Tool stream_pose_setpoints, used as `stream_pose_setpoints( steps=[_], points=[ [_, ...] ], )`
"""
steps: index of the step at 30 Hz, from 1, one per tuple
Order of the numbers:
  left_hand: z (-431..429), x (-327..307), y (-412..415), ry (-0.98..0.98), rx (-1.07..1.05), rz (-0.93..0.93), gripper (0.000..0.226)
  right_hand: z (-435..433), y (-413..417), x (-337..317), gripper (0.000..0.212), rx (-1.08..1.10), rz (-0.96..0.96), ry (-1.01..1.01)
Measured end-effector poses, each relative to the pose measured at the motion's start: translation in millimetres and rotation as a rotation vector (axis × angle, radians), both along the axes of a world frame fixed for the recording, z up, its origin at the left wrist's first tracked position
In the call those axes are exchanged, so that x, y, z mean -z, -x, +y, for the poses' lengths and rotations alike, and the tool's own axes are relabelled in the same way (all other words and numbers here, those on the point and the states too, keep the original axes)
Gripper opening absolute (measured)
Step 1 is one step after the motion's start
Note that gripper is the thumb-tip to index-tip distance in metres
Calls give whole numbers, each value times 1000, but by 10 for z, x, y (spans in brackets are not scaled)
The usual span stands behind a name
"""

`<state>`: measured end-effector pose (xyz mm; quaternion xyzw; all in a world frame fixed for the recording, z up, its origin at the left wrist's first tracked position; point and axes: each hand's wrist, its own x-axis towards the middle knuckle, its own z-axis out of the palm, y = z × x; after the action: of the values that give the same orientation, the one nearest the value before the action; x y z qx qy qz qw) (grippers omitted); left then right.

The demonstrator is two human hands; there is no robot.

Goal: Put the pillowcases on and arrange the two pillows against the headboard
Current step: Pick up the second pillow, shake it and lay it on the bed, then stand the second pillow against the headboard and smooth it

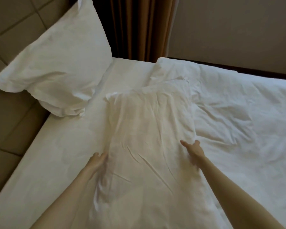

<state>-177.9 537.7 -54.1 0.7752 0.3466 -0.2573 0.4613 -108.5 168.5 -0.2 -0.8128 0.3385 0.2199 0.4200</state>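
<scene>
A: Looked like the second pillow point(149, 146) in hand now. Lay flat on the sheet point(56, 162), long way running off toward the curtain point(139, 27), already white and creased, probably cased.

B: Agreed, though couldn't tell whether fully cased. Far end bunched and ruffled, so maybe the open mouth up there. Near end ran out of view below.

A: Left hand point(98, 160) pressed against the left edge, fingers curled loosely, blurred. Couldn't say whether pinching fabric or only pushing.

B: Right hand point(193, 148) on the right edge, thumb and fingers spread apart, resting on the cloth, not clamped on anything visible.

A: So, by the look of it: squaring up or smoothing the case, or about to lift.

B: Next move probably called for a grip on both long sides, a lift, a turn to the left, then standing it up against the headboard point(12, 30).

A: First pillow point(56, 63) already there. Propped tilted against those padded panels at the far left corner of the bed, cased, open end sagging toward the sheet.

B: Left room nearer along the headboard, beside it. Nothing seen lying in that stretch.

A: Watch the duvet point(238, 121), though. Rumpled on the right, touching the pillow's right edge, possibly tucked slightly under it. Might have dragged along on the lift.

B: Plain wall point(238, 22) beyond the bed, well out of the way.
</scene>
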Motion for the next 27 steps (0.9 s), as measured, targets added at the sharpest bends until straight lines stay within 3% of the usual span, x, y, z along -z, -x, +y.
stream_pose_setpoints(
  steps=[6, 12, 17, 23, 27],
  points=[
    [-189, 328, -233, 124, -165, 65, 76, 17, 44, 259, 89, -72, -7, -58],
    [-336, 303, -318, 65, -369, -61, 74, 2, 18, 204, 51, 81, -169, -272],
    [-293, -98, -450, 74, -409, -179, 69, -22, 7, 50, 37, 131, -189, -389],
    [-175, -886, -640, -133, -300, -500, 37, 116, 44, -225, 29, 144, -202, -401],
    [6, -1403, -644, -211, -246, -773, 32, 326, 173, -299, 38, 159, -168, -459]
  ],
)
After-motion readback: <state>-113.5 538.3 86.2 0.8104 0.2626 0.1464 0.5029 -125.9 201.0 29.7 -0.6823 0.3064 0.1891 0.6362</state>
